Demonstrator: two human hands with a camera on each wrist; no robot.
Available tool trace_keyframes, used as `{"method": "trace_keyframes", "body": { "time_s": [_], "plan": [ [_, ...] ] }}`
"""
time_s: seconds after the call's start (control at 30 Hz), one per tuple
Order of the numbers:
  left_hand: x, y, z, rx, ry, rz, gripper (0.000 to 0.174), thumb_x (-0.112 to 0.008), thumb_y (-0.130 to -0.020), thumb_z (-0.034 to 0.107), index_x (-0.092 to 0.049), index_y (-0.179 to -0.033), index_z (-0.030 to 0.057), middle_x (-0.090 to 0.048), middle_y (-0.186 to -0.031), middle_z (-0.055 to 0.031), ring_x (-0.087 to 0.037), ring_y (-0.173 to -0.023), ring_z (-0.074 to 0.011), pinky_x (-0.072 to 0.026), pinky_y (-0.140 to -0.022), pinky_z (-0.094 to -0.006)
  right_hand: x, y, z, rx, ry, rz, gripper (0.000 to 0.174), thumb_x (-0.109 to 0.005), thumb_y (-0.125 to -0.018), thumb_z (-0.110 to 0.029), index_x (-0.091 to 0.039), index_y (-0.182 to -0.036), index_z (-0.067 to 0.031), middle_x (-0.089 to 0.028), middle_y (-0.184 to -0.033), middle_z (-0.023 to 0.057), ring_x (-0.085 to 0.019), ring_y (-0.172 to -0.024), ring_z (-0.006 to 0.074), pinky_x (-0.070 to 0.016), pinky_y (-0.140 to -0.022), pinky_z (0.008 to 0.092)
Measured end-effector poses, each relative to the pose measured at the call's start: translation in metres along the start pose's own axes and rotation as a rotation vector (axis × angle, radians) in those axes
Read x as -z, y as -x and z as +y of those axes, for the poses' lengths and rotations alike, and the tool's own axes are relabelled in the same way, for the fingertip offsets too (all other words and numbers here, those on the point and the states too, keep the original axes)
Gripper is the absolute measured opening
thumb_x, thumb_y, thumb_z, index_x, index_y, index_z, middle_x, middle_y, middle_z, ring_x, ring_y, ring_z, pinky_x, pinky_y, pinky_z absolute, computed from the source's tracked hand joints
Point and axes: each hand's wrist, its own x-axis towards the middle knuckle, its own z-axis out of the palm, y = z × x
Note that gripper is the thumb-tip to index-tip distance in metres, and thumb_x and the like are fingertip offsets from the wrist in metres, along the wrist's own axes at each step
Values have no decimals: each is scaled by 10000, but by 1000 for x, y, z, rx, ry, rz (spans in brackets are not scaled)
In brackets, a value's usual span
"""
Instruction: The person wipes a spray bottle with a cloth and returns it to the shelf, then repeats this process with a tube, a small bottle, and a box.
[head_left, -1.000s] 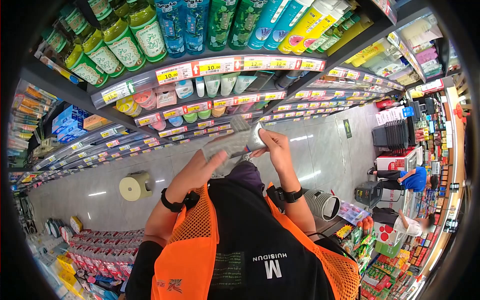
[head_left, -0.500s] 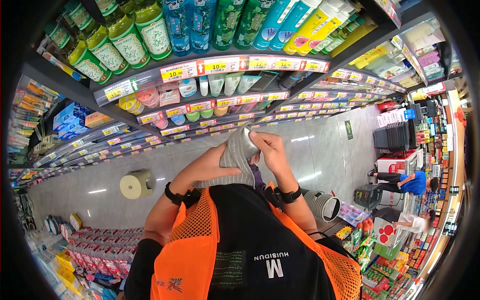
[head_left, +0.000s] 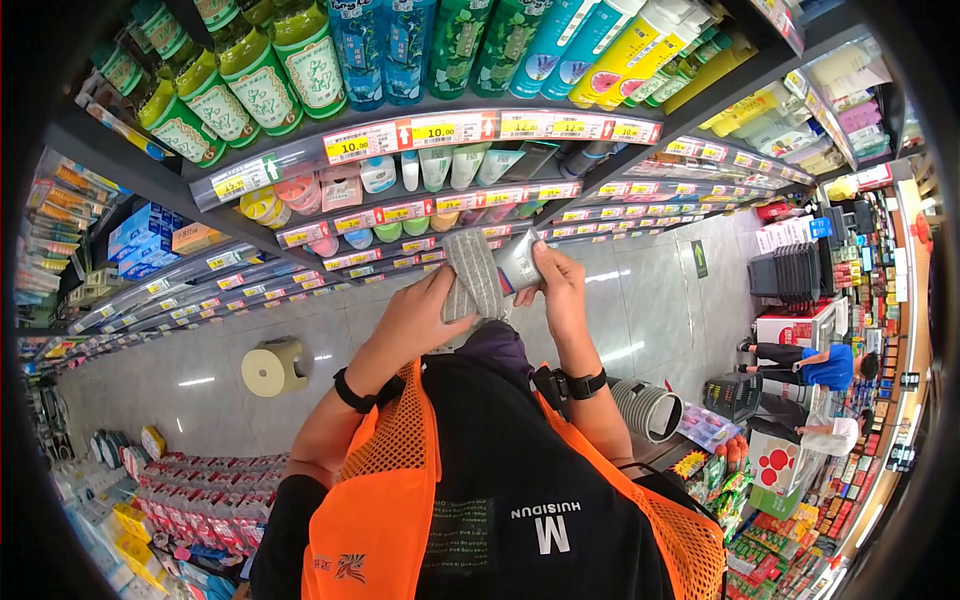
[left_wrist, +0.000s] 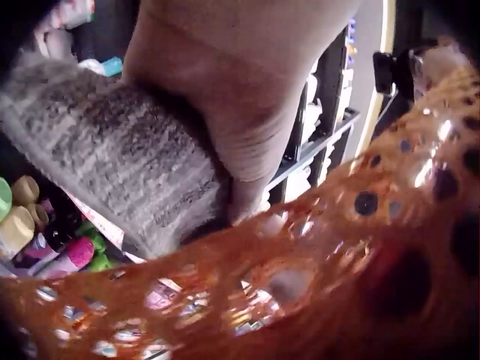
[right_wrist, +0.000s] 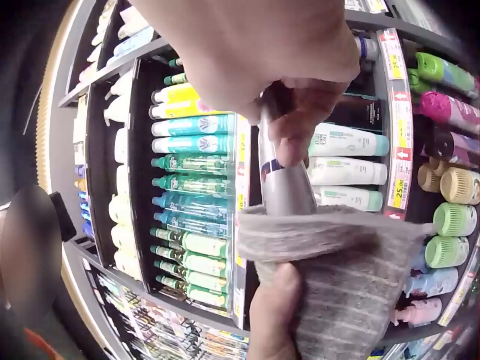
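Observation:
A silver tube-like container (head_left: 518, 262) with a dark and red band slants between the two hands in front of the chest. My right hand (head_left: 560, 290) pinches it at one end, with thumb and fingertips around a dark part in the right wrist view. My left hand (head_left: 415, 312) grips a grey striped cloth (head_left: 473, 278), thumb on its near side. In the right wrist view the folded cloth (right_wrist: 337, 277) covers the tube's other end (right_wrist: 289, 191). The left wrist view shows the fuzzy cloth (left_wrist: 112, 150) beneath the left hand (left_wrist: 225, 82), fingertips hidden.
Ahead, a shelf (head_left: 240, 180) carries green bottles (head_left: 300, 65), blue bottles and tubes above price labels. A beige stool (head_left: 272, 368) stands on the grey floor at left. At right are stacked dark baskets (head_left: 785, 270), a ribbed round container (head_left: 645, 410) and two people.
The cloth, draped over the tube and down toward the chest half a second ago, is now bunched to the left. More of the tube shows. Both hands keep their holds.

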Motion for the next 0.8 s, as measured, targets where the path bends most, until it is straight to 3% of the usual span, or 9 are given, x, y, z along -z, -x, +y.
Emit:
{"method": "trace_keyframes", "body": {
  "time_s": [0.07, 0.13, 0.17, 0.27, 0.37, 0.57, 0.67, 0.77, 0.8],
  "plan": [
    [-3, 1, -4, -96, 79, 86, 652, -812, -858, 339, -558, -1323, -43, -702, -1186, -236, -709, -1081, -349, -541, -936, -418, 5, -1, -1, -7, -53, 24, 447, -542, -1093, -336, -677, -814, -13, -660, -646, 75, -596, -465, 148, -435, -446, 273],
    [2, 2, -8, -71, 431, -32, 660, -816, -869, 326, -561, -1345, -54, -700, -1228, -187, -682, -1123, -268, -519, -981, -391, 10, -2, 3, -34, -135, 62, 455, -532, -1095, -367, -660, -800, -45, -645, -619, 58, -564, -435, 133, -377, -417, 265],
    [5, 3, -10, -58, 607, -91, 664, -819, -874, 320, -562, -1356, -59, -699, -1249, -163, -668, -1144, -228, -507, -1003, -377, 11, -2, 3, -51, -163, 64, 456, -537, -1090, -382, -658, -814, -40, -638, -612, 58, -549, -425, 129, -389, -413, 262],
    [-6, 14, -30, 36, 789, -140, 482, -805, -880, 263, -647, -1211, -50, -736, -1131, -187, -710, -1029, -202, -542, -898, -373, 13, -2, 3, -104, -266, 61, 464, -546, -1080, -417, -651, -843, -32, -624, -590, 48, -525, -397, 120, -413, -386, 256],
    [-16, 15, -41, -150, 781, -72, 529, -852, -823, 280, -659, -1185, -54, -754, -1068, -178, -729, -998, -221, -548, -886, -370, 6, 1, 3, -233, -418, 7, 457, -544, -1081, -419, -651, -855, -36, -630, -588, 42, -540, -396, 124, -416, -376, 249],
    [15, 18, -14, -115, 451, -135, 642, -934, -705, 222, -646, -1207, -55, -757, -1075, -187, -748, -993, -265, -563, -854, -383, 8, 3, 17, -255, -397, 1, 446, -539, -1082, -431, -638, -905, -34, -642, -601, 48, -584, -419, 132, -432, -374, 246],
    [-9, 23, -30, -25, 555, -40, 673, -935, -688, 182, -628, -1237, -59, -747, -1116, -204, -746, -1008, -291, -566, -860, -383, 9, 6, 18, -219, -421, -36, 431, -503, -1105, -380, -653, -1021, 15, -714, -763, 118, -641, -502, 172, -529, -467, 277],
    [-15, 28, -25, -13, 687, 50, 635, -893, -741, 165, -613, -1263, -62, -733, -1164, -205, -731, -1044, -292, -556, -902, -388, 2, 8, 21, -147, -298, -20, 447, -476, -1117, -373, -651, -1010, 25, -724, -796, 138, -654, -537, 187, -548, -525, 286],
    [-16, 29, -27, -31, 637, 98, 564, -833, -803, 145, -606, -1279, -57, -717, -1201, -176, -695, -1094, -258, -535, -944, -378, 0, 9, 22, -109, -295, -12, 452, -469, -1120, -370, -652, -1007, 28, -725, -803, 143, -659, -545, 191, -551, -537, 289]
  ]
}}
